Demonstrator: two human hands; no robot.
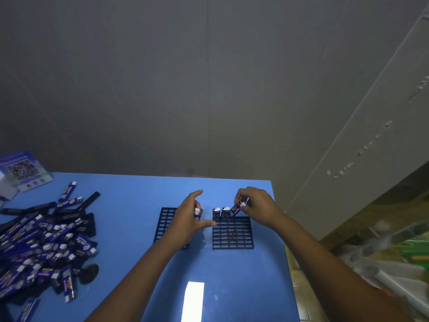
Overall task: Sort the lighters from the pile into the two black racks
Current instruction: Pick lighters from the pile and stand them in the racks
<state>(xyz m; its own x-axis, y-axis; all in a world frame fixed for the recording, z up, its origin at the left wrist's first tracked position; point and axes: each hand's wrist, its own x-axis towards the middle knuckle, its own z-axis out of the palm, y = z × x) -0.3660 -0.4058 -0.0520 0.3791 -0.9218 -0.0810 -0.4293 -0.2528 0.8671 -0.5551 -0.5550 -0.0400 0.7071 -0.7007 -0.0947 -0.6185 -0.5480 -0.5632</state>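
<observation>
R hand [251,205] pinches tilted lighter [236,209] over right rack [232,233]; L hand [189,219] grips another lighter [197,214].

Glossy blue table [232,275], plastic racks [232,233]

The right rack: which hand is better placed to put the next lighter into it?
Right. The right hand already pinches a tilted lighter over the right rack's far row, beside two standing lighters.
</observation>
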